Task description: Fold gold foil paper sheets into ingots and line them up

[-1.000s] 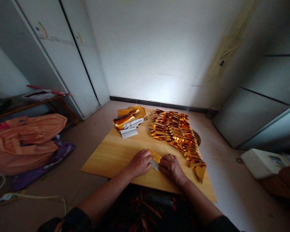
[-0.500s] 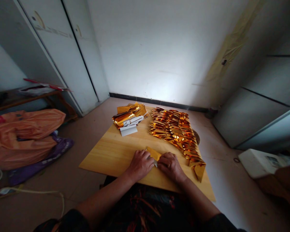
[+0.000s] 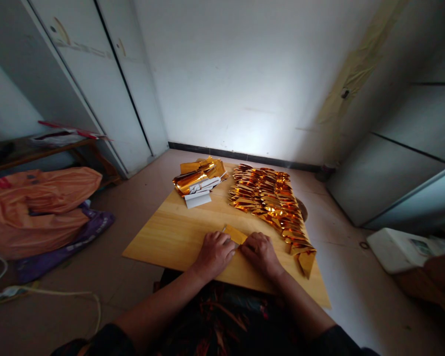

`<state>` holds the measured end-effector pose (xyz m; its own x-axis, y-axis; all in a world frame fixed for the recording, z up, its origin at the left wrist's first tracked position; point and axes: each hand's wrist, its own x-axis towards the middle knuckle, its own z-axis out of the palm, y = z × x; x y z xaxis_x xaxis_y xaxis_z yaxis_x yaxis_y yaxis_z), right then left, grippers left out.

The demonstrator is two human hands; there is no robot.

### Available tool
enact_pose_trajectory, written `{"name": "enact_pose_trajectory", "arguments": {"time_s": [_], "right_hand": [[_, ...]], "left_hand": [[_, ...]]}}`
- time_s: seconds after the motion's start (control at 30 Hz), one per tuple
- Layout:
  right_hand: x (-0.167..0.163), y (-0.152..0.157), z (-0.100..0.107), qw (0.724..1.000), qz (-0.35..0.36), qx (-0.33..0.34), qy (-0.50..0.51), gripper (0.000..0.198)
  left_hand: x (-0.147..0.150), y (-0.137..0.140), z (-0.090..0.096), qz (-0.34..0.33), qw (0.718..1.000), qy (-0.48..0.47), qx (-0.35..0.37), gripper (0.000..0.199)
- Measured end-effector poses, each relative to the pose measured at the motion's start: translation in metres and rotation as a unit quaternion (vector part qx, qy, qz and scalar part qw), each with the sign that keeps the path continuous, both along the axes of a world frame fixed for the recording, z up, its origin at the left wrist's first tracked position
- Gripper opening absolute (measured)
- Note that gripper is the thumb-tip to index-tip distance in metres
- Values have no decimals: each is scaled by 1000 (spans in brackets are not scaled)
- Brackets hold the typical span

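A small sheet of gold foil paper (image 3: 235,233) lies on the wooden board (image 3: 163,237), partly folded, a dull strip showing along its near side. My left hand (image 3: 214,253) grips its left end with bent fingers. At the right end, the curled fingers of my right hand (image 3: 261,253) press on the paper. Both hands hide much of the near edge. To the right, rows of folded gold foil pieces (image 3: 263,195) spread over the board. Behind my left hand sits a loose stack of gold foil sheets (image 3: 196,178), with white undersides showing.
An orange bag (image 3: 40,207) and a purple bag (image 3: 66,244) lie on the floor at left, near a pale cable (image 3: 55,292). Cabinets (image 3: 92,64) stand at the left. A white box (image 3: 396,249) rests on the floor at right.
My fingers have shifted slightly along the near edge of the foil paper, and the pale strip between my hands shows less. The stack and the folded pieces have stayed put.
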<state>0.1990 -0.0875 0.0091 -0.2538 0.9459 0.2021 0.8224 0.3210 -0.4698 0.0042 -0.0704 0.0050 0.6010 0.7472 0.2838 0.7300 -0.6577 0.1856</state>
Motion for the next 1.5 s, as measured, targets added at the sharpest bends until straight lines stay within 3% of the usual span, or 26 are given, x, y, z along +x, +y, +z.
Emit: {"name": "enact_pose_trajectory", "arguments": {"time_s": [0.17, 0.47, 0.7, 1.0, 1.33, 1.5], "right_hand": [[-5, 4, -2, 998, -46, -20, -24, 13], [-8, 8, 0, 997, -59, -23, -32, 14], [-9, 13, -1, 996, -64, -29, -49, 13], [-8, 15, -4, 995, -84, -46, -16, 3], [-3, 17, -1, 996, -62, -70, 5, 24], [-13, 15, 1, 993, -99, -65, -20, 5]], "left_hand": [[3, 1, -2, 8, 1000, -7, -7, 3], [-1, -3, 5, -7, 1000, 1, -28, 9], [-9, -6, 9, -47, 999, 19, -12, 27], [-11, -5, 2, -54, 998, 21, -2, 18], [-12, -3, -1, -53, 998, 34, -7, 21], [-11, -3, -2, -47, 998, 37, -3, 14]]}}
